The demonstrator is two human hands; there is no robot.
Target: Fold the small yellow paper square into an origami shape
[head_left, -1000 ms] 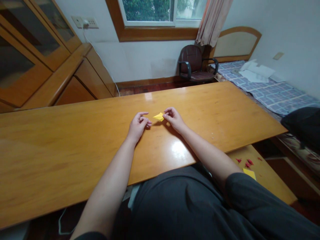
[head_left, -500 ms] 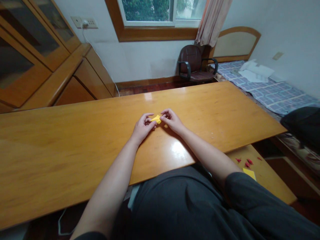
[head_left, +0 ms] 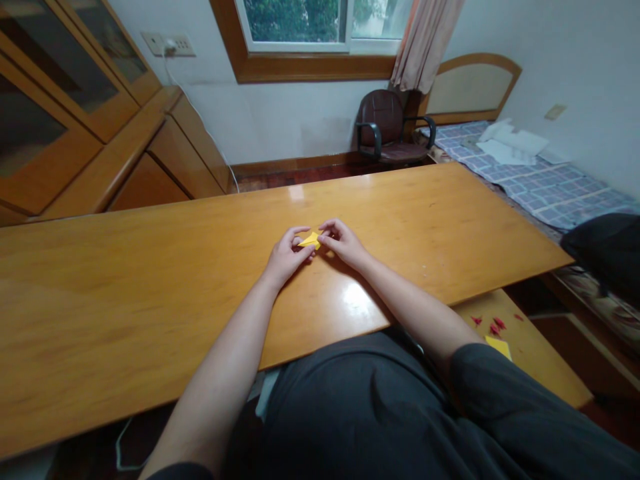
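White walls (head_left: 280,120) close in the room around me. A brown wooden cabinet (head_left: 125,157) with dark glass doors stands to my left, and at the far right is a bed (head_left: 575,180) with a blue-grey checked cover. The bench (head_left: 150,287) stretches wide before me, smooth yellow-brown wood, glossy enough to throw back a bright patch of light near my right forearm. Beyond it is a window (head_left: 300,23) framed in wood, green leaves outside, a pink curtain (head_left: 430,40) at its right side. Under the curtain sits a dark red armchair (head_left: 383,123). A lower board (head_left: 540,367) juts out beside my right elbow.

My left grip (head_left: 285,260) is closed on the pointed side of a folded yellow paper (head_left: 310,241), thumb on top; my right grip (head_left: 347,247) pinches its other end. On that lower board lies a flat yellow sheet (head_left: 499,347), partly behind my sleeve.

The paper I hold is over the middle of the bench; I can't tell whether it touches the wood. It is bright and slim, tapering to a tip on my left and flaring into corners on my right, with a dark fold line along it. Smaller yet are the red folded pieces (head_left: 495,330) near the sheet.
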